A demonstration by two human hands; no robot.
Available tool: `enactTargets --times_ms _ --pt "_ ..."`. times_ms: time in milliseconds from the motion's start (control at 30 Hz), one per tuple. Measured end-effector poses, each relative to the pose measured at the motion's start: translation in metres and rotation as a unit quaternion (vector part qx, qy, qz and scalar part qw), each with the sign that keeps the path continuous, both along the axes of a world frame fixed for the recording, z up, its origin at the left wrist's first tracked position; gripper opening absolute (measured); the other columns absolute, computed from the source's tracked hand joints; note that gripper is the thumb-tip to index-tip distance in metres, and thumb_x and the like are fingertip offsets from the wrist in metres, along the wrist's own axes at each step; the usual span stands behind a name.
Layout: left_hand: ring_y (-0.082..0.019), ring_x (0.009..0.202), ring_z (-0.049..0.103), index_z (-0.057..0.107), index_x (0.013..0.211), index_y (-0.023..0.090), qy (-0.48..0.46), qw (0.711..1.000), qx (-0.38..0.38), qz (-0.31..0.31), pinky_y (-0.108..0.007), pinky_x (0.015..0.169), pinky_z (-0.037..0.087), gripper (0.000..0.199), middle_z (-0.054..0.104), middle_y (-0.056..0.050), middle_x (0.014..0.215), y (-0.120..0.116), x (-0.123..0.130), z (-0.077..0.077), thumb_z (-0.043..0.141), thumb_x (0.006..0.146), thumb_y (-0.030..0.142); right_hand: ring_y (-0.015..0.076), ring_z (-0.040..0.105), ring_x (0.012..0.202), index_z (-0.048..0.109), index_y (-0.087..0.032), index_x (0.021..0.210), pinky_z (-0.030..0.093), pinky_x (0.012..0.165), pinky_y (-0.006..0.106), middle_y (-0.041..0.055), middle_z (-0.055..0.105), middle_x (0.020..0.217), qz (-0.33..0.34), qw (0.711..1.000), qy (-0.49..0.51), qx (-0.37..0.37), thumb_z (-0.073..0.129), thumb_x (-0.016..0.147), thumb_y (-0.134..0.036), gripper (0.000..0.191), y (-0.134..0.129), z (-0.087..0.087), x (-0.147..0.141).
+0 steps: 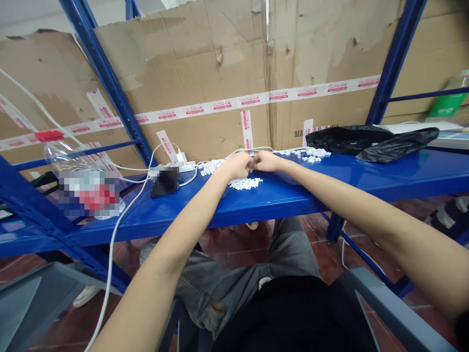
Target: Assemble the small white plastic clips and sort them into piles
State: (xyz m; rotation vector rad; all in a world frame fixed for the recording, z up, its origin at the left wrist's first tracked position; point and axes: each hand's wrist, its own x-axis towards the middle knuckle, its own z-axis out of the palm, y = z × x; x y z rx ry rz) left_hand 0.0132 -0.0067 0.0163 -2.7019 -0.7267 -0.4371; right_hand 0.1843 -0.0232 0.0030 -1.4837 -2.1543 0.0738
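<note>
My left hand [240,165] and my right hand [266,161] meet over the blue shelf top [282,191], fingers curled and fingertips almost touching. Both are closed around something too small to make out. Just below them lies a pile of small white plastic pieces [246,184]. Another heap of white pieces [211,167] spreads to the left, partly behind my left hand. To the right, more white pieces [315,154] sit in front of a black plastic bag [366,141].
A white power strip [186,166] with cables lies left of the heaps. A large clear bottle with a red cap [49,136] stands at far left. Blue uprights [106,73] and a cardboard wall [198,63] bound the back. A white cable [112,244] hangs over the front edge.
</note>
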Motion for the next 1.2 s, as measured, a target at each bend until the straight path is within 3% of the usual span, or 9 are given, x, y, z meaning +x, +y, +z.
enactTargets --times_ms 400,733,967,1200 --pt "-0.02 0.07 0.061 0.072 0.071 0.016 -0.013 1.0 -0.007 0.007 -0.03 0.064 0.042 0.015 0.069 -0.007 0.075 0.004 -0.003 -0.001 0.059 0.072 0.008 0.0138 0.057 0.063 0.075 -0.011 0.081 0.04 0.059 0.023 0.0019 0.067 0.069 0.019 0.999 -0.022 -0.015 0.061 0.074 -0.011 0.016 -0.001 -0.001 0.003" --pt "-0.016 0.059 0.048 0.062 0.065 0.017 -0.013 0.999 -0.049 -0.005 -0.031 0.054 0.032 0.013 0.06 -0.004 0.067 0.006 -0.003 -0.001 0.056 0.063 0.006 0.0138 0.058 0.061 0.073 -0.01 0.074 0.039 0.056 0.022 0.0021 0.067 0.065 0.021 0.999 -0.041 0.003 0.061 0.071 -0.009 0.013 -0.001 -0.001 0.002" --pt "-0.014 0.057 0.047 0.058 0.065 0.018 -0.046 0.995 -0.089 0.007 -0.03 0.055 0.033 0.009 0.061 -0.003 0.069 0.004 -0.003 -0.003 0.06 0.073 0.014 0.0148 0.06 0.062 0.073 -0.01 0.074 0.04 0.056 0.022 0.0029 0.068 0.065 0.019 0.998 -0.059 0.006 0.059 0.07 -0.008 0.014 -0.002 -0.001 0.0" --pt "-0.014 0.059 0.05 0.058 0.065 0.017 -0.098 0.988 -0.118 -0.025 -0.029 0.059 0.036 0.01 0.059 -0.002 0.065 0.016 -0.002 -0.011 0.063 0.074 0.016 0.0158 0.064 0.068 0.076 -0.011 0.078 0.042 0.06 0.023 0.0045 0.073 0.073 0.02 0.998 -0.063 0.018 0.059 0.072 -0.007 0.018 -0.004 0.0 -0.001"
